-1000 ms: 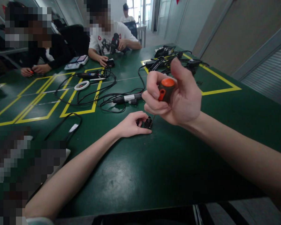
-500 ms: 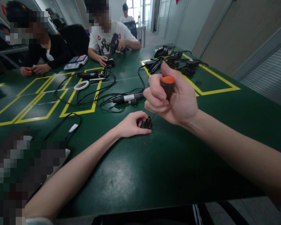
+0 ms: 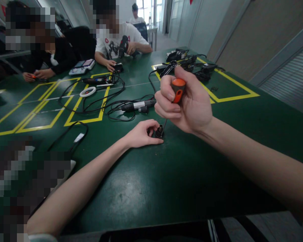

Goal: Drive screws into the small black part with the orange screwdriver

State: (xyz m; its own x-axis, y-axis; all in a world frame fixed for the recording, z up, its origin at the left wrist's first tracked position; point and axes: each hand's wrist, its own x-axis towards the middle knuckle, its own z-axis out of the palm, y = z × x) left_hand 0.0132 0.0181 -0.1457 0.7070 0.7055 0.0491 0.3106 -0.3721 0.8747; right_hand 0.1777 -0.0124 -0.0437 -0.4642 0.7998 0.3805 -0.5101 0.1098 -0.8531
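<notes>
My right hand (image 3: 185,101) is wrapped round the orange and dark grey handle of a screwdriver (image 3: 178,90). Its thin shaft slants down toward a small dark cylindrical part (image 3: 159,132) with a metal tube on top, standing on the green table (image 3: 181,174). The shaft's tip is too small to make out against the part. My left hand (image 3: 143,134) rests on the table with thumb and fingers curved round that part, gripping it from the left.
Beyond my hands lie a black and grey corded tool (image 3: 137,106), looped cables and a white ring (image 3: 88,91). Black devices with cables (image 3: 181,64) pile up at the back right, near small screws (image 3: 214,89). Across the table a person holds a power drill (image 3: 123,46); another sits further left.
The screwdriver handle has turned in my right hand, showing an orange side with a hole. My right hand has shifted slightly left; my left hand has stayed still.
</notes>
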